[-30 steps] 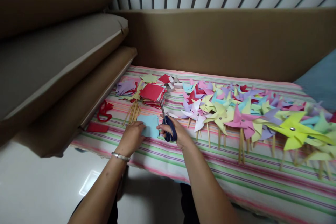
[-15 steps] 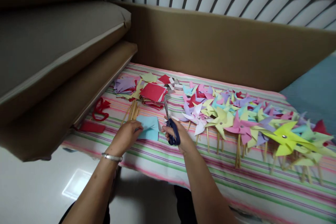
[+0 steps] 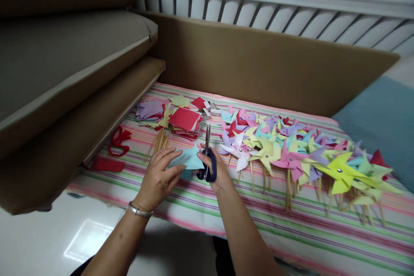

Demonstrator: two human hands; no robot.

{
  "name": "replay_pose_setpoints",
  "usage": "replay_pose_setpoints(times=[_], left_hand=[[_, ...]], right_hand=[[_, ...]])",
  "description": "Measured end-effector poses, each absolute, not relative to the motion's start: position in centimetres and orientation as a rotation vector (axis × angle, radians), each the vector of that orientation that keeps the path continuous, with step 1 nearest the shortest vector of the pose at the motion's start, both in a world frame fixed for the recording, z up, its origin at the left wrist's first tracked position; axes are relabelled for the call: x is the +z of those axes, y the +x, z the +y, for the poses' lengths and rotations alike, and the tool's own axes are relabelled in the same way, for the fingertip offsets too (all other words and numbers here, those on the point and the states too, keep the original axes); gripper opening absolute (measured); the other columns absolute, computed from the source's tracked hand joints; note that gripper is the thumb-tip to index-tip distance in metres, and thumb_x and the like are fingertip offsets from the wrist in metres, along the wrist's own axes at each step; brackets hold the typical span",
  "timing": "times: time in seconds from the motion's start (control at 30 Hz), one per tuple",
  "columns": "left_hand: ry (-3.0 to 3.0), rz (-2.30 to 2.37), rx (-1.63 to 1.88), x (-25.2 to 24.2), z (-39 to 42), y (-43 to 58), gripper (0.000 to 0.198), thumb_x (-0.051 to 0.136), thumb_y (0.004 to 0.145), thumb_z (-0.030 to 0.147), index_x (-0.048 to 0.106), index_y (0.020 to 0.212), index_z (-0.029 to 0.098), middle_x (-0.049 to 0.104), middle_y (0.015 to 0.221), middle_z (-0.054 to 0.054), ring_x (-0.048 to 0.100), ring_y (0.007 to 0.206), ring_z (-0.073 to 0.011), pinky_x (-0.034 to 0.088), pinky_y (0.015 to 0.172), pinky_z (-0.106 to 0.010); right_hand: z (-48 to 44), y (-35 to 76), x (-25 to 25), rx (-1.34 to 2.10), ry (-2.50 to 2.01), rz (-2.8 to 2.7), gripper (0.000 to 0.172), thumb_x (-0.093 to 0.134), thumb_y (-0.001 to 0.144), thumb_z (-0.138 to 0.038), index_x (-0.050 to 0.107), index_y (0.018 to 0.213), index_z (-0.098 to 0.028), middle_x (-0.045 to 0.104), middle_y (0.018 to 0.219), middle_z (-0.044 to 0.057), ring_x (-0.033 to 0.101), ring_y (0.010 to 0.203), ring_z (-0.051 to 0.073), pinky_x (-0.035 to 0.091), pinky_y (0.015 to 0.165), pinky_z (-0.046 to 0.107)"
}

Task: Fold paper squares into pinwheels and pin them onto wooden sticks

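My left hand (image 3: 160, 177) has its fingers spread around the left side of a light blue paper square (image 3: 190, 158), which is raised and tilted off the cloth. More light blue paper (image 3: 186, 175) shows beneath it. My right hand (image 3: 217, 170) is closed on scissors (image 3: 208, 155) with dark blue handles, their blades pointing up and away. The right thumb is close to the paper's right corner; whether it presses on the paper I cannot tell. A bundle of thin wooden sticks (image 3: 159, 141) lies just beyond my left hand.
Stacked paper squares, red (image 3: 185, 119) and purple (image 3: 150, 110), lie behind my hands. Many pinwheels on sticks (image 3: 291, 159) fill the right side. A red cord (image 3: 119, 142) and a red paper piece (image 3: 106, 164) lie left. Brown cushions (image 3: 97, 95) border the striped cloth (image 3: 246, 213).
The light blue paper has been lifted and tilted off the cloth. My left hand's fingers have spread along it, and the scissors have moved close to its right corner.
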State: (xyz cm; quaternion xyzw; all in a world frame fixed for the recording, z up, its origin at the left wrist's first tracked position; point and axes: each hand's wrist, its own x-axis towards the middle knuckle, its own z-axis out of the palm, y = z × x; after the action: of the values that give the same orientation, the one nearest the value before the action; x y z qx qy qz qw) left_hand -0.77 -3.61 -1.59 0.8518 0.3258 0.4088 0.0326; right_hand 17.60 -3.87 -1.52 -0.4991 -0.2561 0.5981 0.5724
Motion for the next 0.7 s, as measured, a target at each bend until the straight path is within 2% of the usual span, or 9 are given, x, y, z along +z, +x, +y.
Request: replay_pose_setpoints(times=[0.07, 0.17, 0.3, 0.37, 0.47, 0.57, 0.7], left_hand=[[2.611, 0.986, 1.244, -1.7, -3.9, -0.7, 0.023, 0.059, 0.076, 0.013, 0.066, 0.094, 0.027, 0.061, 0.118, -0.007, 0.047, 0.117, -0.0239, 0.038, 0.096, -0.044], [2.431, 1.009, 1.296, -1.9, -4.2, -0.3, 0.025, 0.06, 0.076, 0.014, 0.067, 0.095, 0.029, 0.06, 0.119, -0.005, 0.047, 0.116, -0.0234, 0.036, 0.098, -0.044], [1.605, 1.096, 1.465, -1.8, -4.1, 0.8, 0.039, 0.064, 0.074, 0.025, 0.059, 0.112, 0.028, 0.054, 0.126, -0.007, 0.048, 0.117, -0.0235, 0.036, 0.099, -0.041], [1.035, 1.029, 1.427, -1.5, -3.9, 1.3, 0.041, 0.06, 0.076, 0.036, 0.055, 0.115, 0.024, 0.055, 0.124, -0.009, 0.053, 0.11, -0.0231, 0.043, 0.091, -0.038], [0.536, 0.839, 1.184, -1.1, -3.5, 1.5, 0.04, 0.052, 0.079, 0.048, 0.062, 0.102, 0.018, 0.062, 0.11, -0.011, 0.061, 0.092, -0.0225, 0.051, 0.076, -0.036], [0.455, 0.782, 1.06, -0.9, -3.4, 1.5, 0.033, 0.06, 0.075, 0.044, 0.065, 0.096, 0.019, 0.066, 0.1, -0.008, 0.063, 0.084, -0.0219, 0.053, 0.067, -0.035], [0.527, 0.894, 1.05, -1.3, -3.5, 1.5, 0.034, 0.074, 0.063, 0.031, 0.068, 0.092, 0.014, 0.07, 0.087, -0.008, 0.064, 0.076, -0.0196, 0.052, 0.064, -0.029]], right_hand=[[-3.8, 17.8, -1.7, 1.367, -1.15, -0.611, 0.057, 0.077, 0.053, -0.023, 0.056, 0.105, -0.023, 0.058, 0.08, -0.003, 0.058, 0.061, 0.012, 0.048, 0.048, 0.022], [-3.6, 17.7, -2.0, 1.296, -1.11, -0.64, 0.056, 0.073, 0.052, -0.016, 0.057, 0.105, -0.023, 0.059, 0.082, -0.003, 0.057, 0.066, 0.012, 0.047, 0.057, 0.023], [-3.5, 17.5, -2.0, 1.188, -1.07, -0.655, 0.056, 0.069, 0.057, -0.017, 0.054, 0.11, -0.024, 0.06, 0.084, -0.003, 0.056, 0.068, 0.012, 0.046, 0.064, 0.025], [-3.5, 17.5, -2.1, 1.101, -1.066, -0.689, 0.056, 0.069, 0.059, -0.02, 0.053, 0.112, -0.024, 0.061, 0.091, -0.002, 0.057, 0.075, 0.014, 0.045, 0.07, 0.027], [-3.4, 17.5, -2.5, 0.992, -1.062, -0.779, 0.057, 0.069, 0.062, -0.024, 0.05, 0.116, -0.025, 0.06, 0.103, 0.001, 0.056, 0.09, 0.018, 0.043, 0.08, 0.031], [-3.5, 17.1, -2.8, 0.958, -1.071, -0.876, 0.058, 0.068, 0.064, -0.025, 0.048, 0.118, -0.024, 0.059, 0.107, 0.002, 0.055, 0.094, 0.018, 0.042, 0.083, 0.031], [-3.8, 15.8, -2.8, 1.042, -1.123, -0.977, 0.056, 0.066, 0.066, -0.024, 0.046, 0.118, -0.023, 0.059, 0.098, 0.001, 0.056, 0.082, 0.016, 0.044, 0.074, 0.028]])
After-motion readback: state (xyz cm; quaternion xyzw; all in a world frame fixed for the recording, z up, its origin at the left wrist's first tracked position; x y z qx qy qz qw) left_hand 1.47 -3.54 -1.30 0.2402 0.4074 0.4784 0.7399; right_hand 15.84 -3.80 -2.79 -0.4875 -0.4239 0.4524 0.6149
